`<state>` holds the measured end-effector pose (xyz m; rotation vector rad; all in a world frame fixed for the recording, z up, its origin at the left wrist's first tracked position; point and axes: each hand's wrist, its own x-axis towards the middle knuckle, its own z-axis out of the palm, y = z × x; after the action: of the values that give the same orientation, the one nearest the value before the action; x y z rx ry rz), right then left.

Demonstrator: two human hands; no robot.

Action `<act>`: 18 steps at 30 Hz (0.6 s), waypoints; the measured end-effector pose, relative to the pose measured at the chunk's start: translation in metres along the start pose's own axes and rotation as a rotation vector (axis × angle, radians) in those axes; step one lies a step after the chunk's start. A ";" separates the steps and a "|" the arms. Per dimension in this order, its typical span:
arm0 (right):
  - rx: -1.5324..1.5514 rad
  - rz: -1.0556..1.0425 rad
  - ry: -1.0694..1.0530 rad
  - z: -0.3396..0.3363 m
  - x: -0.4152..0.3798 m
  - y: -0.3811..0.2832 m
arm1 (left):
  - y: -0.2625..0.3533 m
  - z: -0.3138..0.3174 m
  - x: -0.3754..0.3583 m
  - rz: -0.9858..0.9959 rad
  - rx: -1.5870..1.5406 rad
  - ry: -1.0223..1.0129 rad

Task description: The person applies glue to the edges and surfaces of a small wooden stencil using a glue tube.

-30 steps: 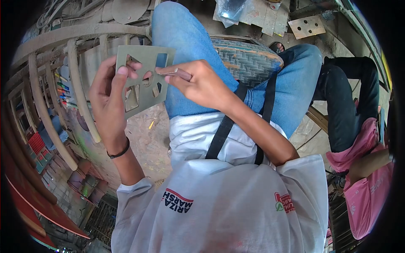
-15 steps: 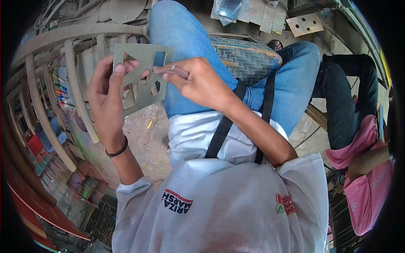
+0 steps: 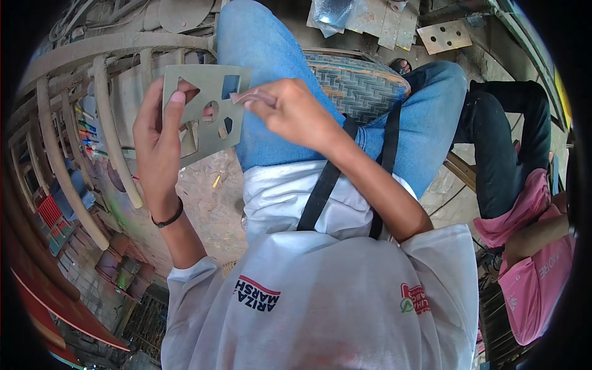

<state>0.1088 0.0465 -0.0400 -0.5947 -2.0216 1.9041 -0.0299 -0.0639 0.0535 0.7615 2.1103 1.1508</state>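
White shirt: lower middle of the frame, worn by the seated person; the white shirt (image 3: 320,290) carries printed lettering.
Blue jeans: the blue jeans (image 3: 262,80) cover bent legs across the upper middle.
Wooden frame: a slatted wooden frame (image 3: 123,42) curves down the left side.
Co-worker: a person in a pink top (image 3: 533,271) and dark trousers, right edge.
Woven seat: the woven seat (image 3: 354,83) shows between the knees, upper middle.
Right hand: the right hand (image 3: 299,117), centre, pinches a small brown strip between thumb and forefinger.
Left hand: the left hand (image 3: 159,126), left of centre, grips the plate, thumb in front, fingers behind.
Plate: upper left of centre, the grey plate (image 3: 208,86) stands tilted, with triangular, rectangular, rounded and many-sided cut-outs.
Brown strip: the brown strip (image 3: 264,97) is at the plate's right edge, near the rectangular cut-out; contact cannot be told.
Wristband: a black wristband (image 3: 169,216) circles the left wrist.
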 end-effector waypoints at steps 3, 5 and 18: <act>-0.014 0.045 -0.023 -0.001 -0.002 -0.011 | 0.002 0.000 0.001 -0.006 -0.002 0.011; -0.032 0.111 -0.040 -0.002 -0.002 -0.013 | 0.001 0.000 0.000 -0.016 -0.030 0.027; -0.017 0.158 -0.180 -0.028 -0.001 -0.025 | 0.016 -0.019 -0.005 0.086 0.209 -0.115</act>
<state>0.1209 0.0695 -0.0131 -0.6234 -2.1598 2.1020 -0.0377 -0.0705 0.0771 0.9992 2.1400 0.9155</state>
